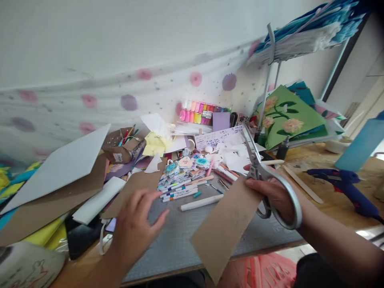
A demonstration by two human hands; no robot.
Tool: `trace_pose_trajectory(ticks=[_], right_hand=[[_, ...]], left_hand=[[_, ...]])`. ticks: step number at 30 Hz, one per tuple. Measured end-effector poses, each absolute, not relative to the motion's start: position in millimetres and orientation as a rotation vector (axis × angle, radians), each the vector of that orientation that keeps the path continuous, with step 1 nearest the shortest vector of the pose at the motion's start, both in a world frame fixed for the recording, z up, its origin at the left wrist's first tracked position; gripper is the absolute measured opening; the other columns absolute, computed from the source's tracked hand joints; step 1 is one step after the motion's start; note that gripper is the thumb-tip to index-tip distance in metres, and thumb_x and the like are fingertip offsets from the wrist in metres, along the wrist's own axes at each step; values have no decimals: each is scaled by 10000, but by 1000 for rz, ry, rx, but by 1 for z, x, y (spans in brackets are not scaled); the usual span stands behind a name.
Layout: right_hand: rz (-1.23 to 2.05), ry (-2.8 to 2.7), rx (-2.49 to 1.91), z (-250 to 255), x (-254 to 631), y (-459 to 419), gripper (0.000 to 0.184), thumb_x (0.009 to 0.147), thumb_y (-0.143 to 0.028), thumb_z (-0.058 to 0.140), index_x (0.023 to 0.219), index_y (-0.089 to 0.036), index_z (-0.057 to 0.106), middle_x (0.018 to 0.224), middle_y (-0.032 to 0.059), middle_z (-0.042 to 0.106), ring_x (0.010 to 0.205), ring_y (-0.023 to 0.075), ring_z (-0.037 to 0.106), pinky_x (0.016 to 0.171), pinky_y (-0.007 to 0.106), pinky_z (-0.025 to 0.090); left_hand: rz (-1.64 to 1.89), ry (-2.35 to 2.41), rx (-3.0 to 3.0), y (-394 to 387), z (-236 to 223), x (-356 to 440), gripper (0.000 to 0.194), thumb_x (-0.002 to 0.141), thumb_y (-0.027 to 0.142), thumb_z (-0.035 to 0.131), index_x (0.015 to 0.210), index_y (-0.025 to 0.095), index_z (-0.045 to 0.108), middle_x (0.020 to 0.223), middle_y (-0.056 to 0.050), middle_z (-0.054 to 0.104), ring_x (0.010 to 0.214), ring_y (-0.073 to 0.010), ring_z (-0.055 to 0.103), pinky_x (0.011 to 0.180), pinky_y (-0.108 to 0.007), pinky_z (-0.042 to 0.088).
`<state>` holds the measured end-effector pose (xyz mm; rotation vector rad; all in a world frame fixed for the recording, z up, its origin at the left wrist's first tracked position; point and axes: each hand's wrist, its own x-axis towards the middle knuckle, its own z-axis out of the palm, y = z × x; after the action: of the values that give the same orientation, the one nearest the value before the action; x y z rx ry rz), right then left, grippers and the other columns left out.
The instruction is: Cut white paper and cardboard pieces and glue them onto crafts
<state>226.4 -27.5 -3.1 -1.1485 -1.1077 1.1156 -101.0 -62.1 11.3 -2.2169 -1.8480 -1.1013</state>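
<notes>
My right hand (274,194) is closed on a pair of large silver scissors (257,160), their blades pointing up and away. The same hand grips a brown cardboard strip (226,228), which hangs tilted over the front of the grey cutting mat (168,256). Above the mat's left side, my left hand (135,220) is empty, its fingers apart. Just beyond it lies a brown cardboard sheet (133,190). Several markers (181,191) and a thin white stick (201,203) rest on the mat between my hands, near a heap of small cut-out stickers (177,170).
A blue glue gun (339,178) and a light-blue bottle (361,144) stand at the right. Large boards (63,168) lean at the left beside a small cardboard box (118,150). At the back are colourful paint pots (204,112) and a green painted sheet (295,116).
</notes>
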Motion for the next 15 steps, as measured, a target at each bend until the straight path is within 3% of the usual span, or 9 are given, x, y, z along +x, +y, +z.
trace_pose_trajectory(ticks=[2, 4, 6, 10, 12, 15], right_hand=[[1112, -1123, -1156, -5, 229, -27, 463, 664, -381, 750, 1050, -192, 576, 779, 14, 625, 680, 214, 628, 609, 308, 504], [1150, -1139, -1136, -7, 230, -28, 456, 683, -390, 739, 1058, -190, 574, 783, 21, 637, 689, 228, 646, 619, 318, 516], [1200, -1130, -1111, -10, 228, -31, 436, 697, -398, 729, 1048, -189, 576, 794, 28, 648, 699, 238, 658, 632, 332, 529], [1202, -1118, -1104, -12, 225, -38, 371, 703, -393, 737, 982, -193, 600, 801, 25, 652, 696, 224, 656, 642, 325, 532], [1174, -1109, -1107, -9, 222, -42, 350, 685, -391, 751, 936, -194, 608, 804, 22, 657, 699, 213, 653, 644, 307, 525], [1168, -1096, -1119, -5, 218, -46, 377, 650, -416, 766, 911, -195, 608, 788, 20, 668, 703, 222, 658, 643, 309, 524]], left_hand=[[-776, -1811, -2125, -59, 8, -136, 447, 622, 288, 708, 1069, 284, 690, 1134, -103, 640, 1009, -368, 539, 921, -489, 363], [-723, -1780, -2103, -54, 9, -164, 322, 661, 238, 656, 970, 292, 727, 1160, -77, 667, 971, -348, 565, 866, -457, 395], [-874, -1740, -2024, -48, 18, -186, 141, 697, 274, 639, 799, 273, 737, 930, -51, 736, 866, -297, 605, 837, -403, 415], [-1063, -1775, -1686, -40, 60, -217, 112, 779, 306, 576, 779, 248, 671, 655, -1, 648, 938, -289, 599, 725, -361, 375], [-1177, -1817, -1498, -36, 82, -228, 266, 784, 363, 573, 562, 228, 519, 419, 41, 423, 865, -243, 630, 607, -317, 306], [-1260, -1846, -1419, -21, 98, -241, 384, 781, 384, 557, 494, 194, 388, 371, 58, 330, 822, -227, 649, 588, -323, 277]])
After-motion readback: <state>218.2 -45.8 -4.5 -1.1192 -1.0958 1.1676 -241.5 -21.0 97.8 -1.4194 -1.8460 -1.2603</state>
